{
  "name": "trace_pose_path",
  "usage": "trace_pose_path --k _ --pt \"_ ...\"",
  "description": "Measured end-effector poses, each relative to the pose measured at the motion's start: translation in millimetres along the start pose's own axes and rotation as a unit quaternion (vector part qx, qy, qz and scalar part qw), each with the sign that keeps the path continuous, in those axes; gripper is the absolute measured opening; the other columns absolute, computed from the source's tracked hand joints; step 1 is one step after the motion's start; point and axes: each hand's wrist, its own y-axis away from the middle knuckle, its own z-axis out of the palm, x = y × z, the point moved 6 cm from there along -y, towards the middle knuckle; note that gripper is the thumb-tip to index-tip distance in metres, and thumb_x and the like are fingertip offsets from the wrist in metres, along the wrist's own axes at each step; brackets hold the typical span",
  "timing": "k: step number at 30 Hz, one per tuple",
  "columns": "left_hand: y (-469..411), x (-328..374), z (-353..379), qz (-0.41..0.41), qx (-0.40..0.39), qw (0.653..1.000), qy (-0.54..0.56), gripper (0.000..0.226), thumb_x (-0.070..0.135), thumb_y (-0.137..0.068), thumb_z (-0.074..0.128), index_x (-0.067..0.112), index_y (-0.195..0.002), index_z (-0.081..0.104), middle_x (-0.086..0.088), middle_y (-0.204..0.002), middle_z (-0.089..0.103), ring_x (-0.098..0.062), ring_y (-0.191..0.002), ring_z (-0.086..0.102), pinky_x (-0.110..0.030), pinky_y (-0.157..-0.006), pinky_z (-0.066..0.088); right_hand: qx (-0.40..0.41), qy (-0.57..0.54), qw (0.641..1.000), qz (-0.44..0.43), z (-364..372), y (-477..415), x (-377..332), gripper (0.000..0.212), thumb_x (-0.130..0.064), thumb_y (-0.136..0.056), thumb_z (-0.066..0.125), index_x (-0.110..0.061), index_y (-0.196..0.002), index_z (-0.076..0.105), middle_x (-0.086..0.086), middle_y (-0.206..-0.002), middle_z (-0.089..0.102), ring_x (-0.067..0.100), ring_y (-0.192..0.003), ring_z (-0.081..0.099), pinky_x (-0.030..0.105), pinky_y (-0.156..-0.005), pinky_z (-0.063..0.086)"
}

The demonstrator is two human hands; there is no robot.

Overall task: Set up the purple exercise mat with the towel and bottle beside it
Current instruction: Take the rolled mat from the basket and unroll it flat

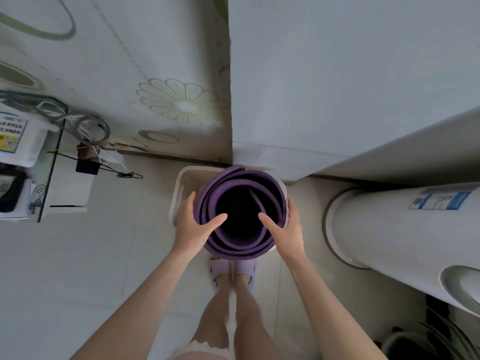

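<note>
Head view, mat: purple exercise mat point(242, 188) is rolled up and stands on end, seen from directly above; the spiral of its layers and the dark hollow core face the camera.
Head view, mat location: it stands in a pale plastic basket point(181, 181) on the tiled floor point(104, 255), in the corner where the flower-patterned wall point(155, 87) meets a plain white panel point(337, 74).
Head view, left hand: left hand point(193, 224) grips the left rim of the roll; fingers point(188, 203) wrap the outside, thumb hooks over the edge into the core. Closed on the mat, not flat.
Head view, right hand: right hand point(287, 229) mirrors it on the right rim; thumb lies inside the core, fingers curl round the outer layer. Also closed on the mat.
Head view, person: bare forearms reach down from the lower edge; feet in lilac slippers point(232, 271) stand just beside the basket, touching or nearly touching its near side, cannot tell which.
Head view, surroundings: a large white cylindrical appliance point(402, 229) stands to the right, near the basket but apart from it. A glass-edged stand with coiled cables point(91, 128) and a black adapter point(87, 166) sits well off to the left.
Head view, towel and bottle: not visible.
</note>
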Motion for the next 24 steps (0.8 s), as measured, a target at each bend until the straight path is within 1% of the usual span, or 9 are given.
trace_pose_path --k 1,3,5,7,10,15,20,22,24 --pt "-6 -8 2 -0.01 0.002 1.0 0.0 0.103 0.045 -0.068 0.081 0.024 -0.15 0.022 0.005 -0.152 0.03 -0.015 -0.14 0.029 -0.044 -0.114 0.03 0.0 -0.007 1.0 0.001 3 -6 3 0.082 -0.049 -0.073 0.075 -0.041 -0.141 0.03 -0.029 -0.119 0.048 0.009 -0.122 0.047 0.04 -0.104 0.042" --pt "-19 -22 7 -0.026 -0.01 0.999 0.016 0.111 0.05 -0.064 0.082 0.028 -0.151 0.018 0.005 -0.156 0.027 -0.017 -0.142 0.028 -0.047 -0.114 0.03 0.006 -0.02 1.0 0.006 4 -17 9 0.083 -0.035 -0.078 0.077 -0.036 -0.145 0.027 -0.039 -0.107 0.04 -0.004 -0.106 0.048 0.027 -0.096 0.04" --pt "-35 -34 14 -0.029 -0.021 0.999 0.033 0.115 0.055 -0.058 0.083 0.032 -0.15 0.018 0.007 -0.154 0.032 -0.015 -0.14 0.033 -0.045 -0.114 0.031 0.009 -0.018 1.0 0.006 10 -31 17 0.083 -0.032 -0.078 0.077 -0.036 -0.144 0.026 -0.04 -0.105 0.04 -0.008 -0.098 0.05 0.022 -0.09 0.039" --pt "-45 -39 19 -0.022 -0.021 0.999 0.039 0.11 0.047 -0.063 0.084 0.029 -0.15 0.02 0.008 -0.152 0.035 -0.013 -0.139 0.035 -0.041 -0.115 0.031 0.02 -0.023 0.999 0.011 15 -42 25 0.084 -0.034 -0.076 0.078 -0.038 -0.143 0.027 -0.038 -0.107 0.044 -0.011 -0.097 0.05 0.021 -0.089 0.041" --pt "-56 -42 24 0.003 0.002 0.999 0.032 0.092 0.032 -0.072 0.082 0.024 -0.147 0.029 0.008 -0.145 0.045 -0.011 -0.132 0.043 -0.031 -0.11 0.034 0.042 -0.025 0.999 0.015 19 -54 35 0.085 -0.035 -0.075 0.08 -0.037 -0.144 0.029 -0.034 -0.109 0.048 -0.005 -0.101 0.052 0.024 -0.092 0.044" --pt "-62 -42 24 0.041 0.025 0.999 0.005 0.069 0.02 -0.081 0.074 0.02 -0.141 0.04 0.01 -0.125 0.056 -0.005 -0.111 0.052 -0.01 -0.091 0.035 0.063 -0.017 0.998 0.006 23 -66 43 0.075 -0.033 -0.079 0.076 -0.031 -0.142 0.037 -0.015 -0.124 0.056 0.006 -0.11 0.055 0.025 -0.093 0.047" --pt "-63 -43 20 0.058 0.026 0.998 -0.007 0.055 0.014 -0.087 0.067 0.016 -0.138 0.046 0.005 -0.124 0.059 -0.01 -0.112 0.055 -0.009 -0.092 0.036 0.097 0.023 0.995 -0.002 18 -65 45 0.046 -0.029 -0.092 0.061 -0.021 -0.136 0.051 -0.003 -0.117 0.065 0.014 -0.105 0.061 0.031 -0.096 0.049" --pt "-61 -42 19 0.06 0.021 0.998 -0.016 0.053 0.012 -0.087 0.066 0.014 -0.137 0.047 0.001 -0.125 0.061 -0.014 -0.113 0.056 -0.013 -0.094 0.038 0.101 0.04 0.994 -0.005 16 -63 43 0.039 -0.025 -0.093 0.059 -0.018 -0.132 0.055 0.0 -0.113 0.067 0.015 -0.1 0.062 0.029 -0.093 0.049" --pt "-57 -43 19 0.055 0.012 0.998 -0.021 0.053 0.012 -0.088 0.065 0.015 -0.137 0.047 0.0 -0.126 0.062 -0.016 -0.114 0.057 -0.021 -0.1 0.041 0.1 0.052 0.994 -0.007 16 -59 42 0.037 -0.023 -0.094 0.058 -0.017 -0.13 0.057 -0.001 -0.109 0.067 0.014 -0.097 0.062 0.025 -0.086 0.047"
